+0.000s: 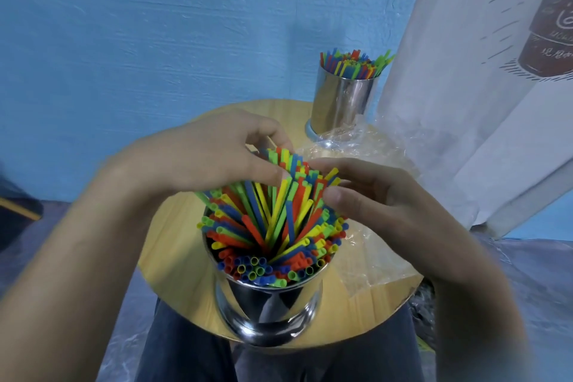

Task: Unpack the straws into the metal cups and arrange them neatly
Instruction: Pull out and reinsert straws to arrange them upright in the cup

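A shiny metal cup [268,307] stands at the near edge of the small round wooden table [173,260], packed with coloured straws [273,226] that fan outward. My left hand [210,158] curls over the tops of the far straws from the left, thumb and fingers around them. From the right, my right hand [381,198] touches the same tops, its fingers fairly straight against them. At the table's far side a second metal cup [341,105] holds more coloured straws [356,63] standing upright.
Crumpled clear plastic wrapping [366,236] lies on the table's right half, between the two cups. A white printed curtain [483,71] hangs at the right. Behind is a blue wall [155,25]. My knees sit under the table.
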{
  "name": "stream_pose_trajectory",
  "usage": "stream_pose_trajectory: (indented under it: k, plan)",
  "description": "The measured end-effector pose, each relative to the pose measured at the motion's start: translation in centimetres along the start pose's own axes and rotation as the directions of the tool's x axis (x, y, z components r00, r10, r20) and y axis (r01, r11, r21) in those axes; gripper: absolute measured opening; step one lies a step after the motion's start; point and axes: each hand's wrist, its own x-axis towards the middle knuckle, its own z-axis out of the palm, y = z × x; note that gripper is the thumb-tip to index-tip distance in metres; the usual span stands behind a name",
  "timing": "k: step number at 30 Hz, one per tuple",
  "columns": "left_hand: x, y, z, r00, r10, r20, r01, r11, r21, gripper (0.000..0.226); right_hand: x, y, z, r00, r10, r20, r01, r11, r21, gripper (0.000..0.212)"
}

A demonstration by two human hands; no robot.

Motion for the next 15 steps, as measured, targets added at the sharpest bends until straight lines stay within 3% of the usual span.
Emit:
stream_pose_trajectory:
  k: [7,15]
  plan:
    - [0.22,-0.38,-0.05,0.999,0.043,0.001,-0.043,0.995,-0.087,0.010,0.23,0.21,-0.15,0.999,-0.032,-0.040,0.034,0.998,0.054,0.033]
    - [0.13,-1.03,-0.77,0.993,0.028,0.114,-0.012,0.990,-0.142,0.029,0.55,0.28,-0.12,0.996,-0.047,-0.072,0.049,0.999,0.022,0.026]
